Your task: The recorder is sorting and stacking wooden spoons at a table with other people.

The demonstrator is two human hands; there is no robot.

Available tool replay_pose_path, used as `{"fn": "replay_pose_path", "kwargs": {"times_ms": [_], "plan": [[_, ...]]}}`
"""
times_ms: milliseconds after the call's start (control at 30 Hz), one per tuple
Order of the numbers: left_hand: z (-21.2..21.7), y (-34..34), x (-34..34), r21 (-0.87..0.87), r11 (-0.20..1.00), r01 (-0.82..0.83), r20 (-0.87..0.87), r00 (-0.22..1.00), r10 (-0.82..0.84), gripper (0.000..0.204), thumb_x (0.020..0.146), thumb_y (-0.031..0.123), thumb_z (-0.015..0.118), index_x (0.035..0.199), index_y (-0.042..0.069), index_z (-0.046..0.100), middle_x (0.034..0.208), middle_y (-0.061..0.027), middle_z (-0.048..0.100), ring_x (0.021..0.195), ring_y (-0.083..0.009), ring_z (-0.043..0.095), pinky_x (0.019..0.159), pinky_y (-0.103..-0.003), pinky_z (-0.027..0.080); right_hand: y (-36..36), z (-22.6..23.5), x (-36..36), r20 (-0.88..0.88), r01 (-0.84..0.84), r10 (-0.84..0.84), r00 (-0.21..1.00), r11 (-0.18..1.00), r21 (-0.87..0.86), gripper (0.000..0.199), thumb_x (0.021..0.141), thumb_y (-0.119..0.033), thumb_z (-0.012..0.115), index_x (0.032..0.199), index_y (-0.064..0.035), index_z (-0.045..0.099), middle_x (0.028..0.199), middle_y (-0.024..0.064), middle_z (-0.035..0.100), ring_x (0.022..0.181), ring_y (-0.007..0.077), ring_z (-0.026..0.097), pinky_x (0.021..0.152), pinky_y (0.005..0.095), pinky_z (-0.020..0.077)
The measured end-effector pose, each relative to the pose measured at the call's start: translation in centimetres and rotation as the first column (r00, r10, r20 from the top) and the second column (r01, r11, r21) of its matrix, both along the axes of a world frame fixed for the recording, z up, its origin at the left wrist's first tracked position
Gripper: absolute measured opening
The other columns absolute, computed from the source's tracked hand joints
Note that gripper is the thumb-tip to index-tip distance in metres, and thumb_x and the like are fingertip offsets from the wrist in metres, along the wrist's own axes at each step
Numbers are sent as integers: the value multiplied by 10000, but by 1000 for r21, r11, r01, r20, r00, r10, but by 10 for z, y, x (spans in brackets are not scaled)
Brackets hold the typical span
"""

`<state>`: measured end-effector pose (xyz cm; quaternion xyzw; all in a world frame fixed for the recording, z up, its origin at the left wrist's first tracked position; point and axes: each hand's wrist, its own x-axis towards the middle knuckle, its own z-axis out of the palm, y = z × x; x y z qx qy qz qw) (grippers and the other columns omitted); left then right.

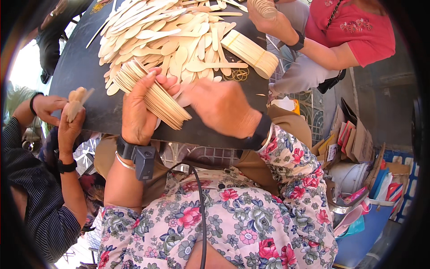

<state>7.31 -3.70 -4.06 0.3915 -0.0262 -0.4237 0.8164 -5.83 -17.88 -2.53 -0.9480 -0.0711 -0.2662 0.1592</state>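
Observation:
My left hand (139, 114) is wrapped round a thick stack of thin wooden spoons (166, 106), held at a slant over the table's near edge. Just right of it, my right hand (226, 107) is closed and slightly blurred by motion. Its fingertips pinch a pale wooden spoon (182, 99) beside the stack; most of that piece is hidden. Beyond my hands a large heap of loose wooden spoons (152, 38) covers the table. To the right of the heap lies a neat bundle of spoons (251, 53), with several rubber bands (236, 75) near it.
The dark round table (96, 112) curves in front of me. At the left a co-worker's hands (67, 112) hold a few spoons; at the upper right another person's hand (273, 24) holds a bundle. A blue bin (365, 237) and cardboard (360, 139) stand at right. A black cable (200, 201) hangs before me.

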Motion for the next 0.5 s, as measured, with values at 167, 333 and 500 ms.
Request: {"fn": "replay_pose_path", "kwargs": {"times_ms": [167, 333, 500], "plan": [[-5, 1, 11, -123, 991, 47, -6, 999, -48, 272, 921, 128, 582, 1134, -24, 509, 832, -43, 562, 816, -200, 575, 821, -361, 508, -52, -10, 8, -75, 403, -431, 899, 882, -244, 97, 772, -65, 553, 830, -17, 613, 802, 148, 593, 770, 293, 618, 635, 396, 512], [-6, 0, 4, -90, 992, 94, -32, 995, -97, 234, 922, 129, 599, 1086, -18, 522, 801, -46, 552, 739, -184, 555, 695, -320, 494, -60, -24, 20, -168, 414, -479, 861, 854, -314, 79, 766, -72, 556, 728, -36, 614, 819, 145, 594, 800, 298, 610, 655, 412, 505], [-10, -1, -1, -62, 990, 125, -109, 985, -132, 218, 915, 140, 619, 1061, -5, 547, 780, -51, 571, 702, -191, 563, 673, -326, 502, -56, -16, 22, -65, 370, -402, 913, 887, -276, 66, 755, -86, 568, 732, -38, 608, 808, 133, 606, 800, 299, 611, 647, 406, 501]]}}
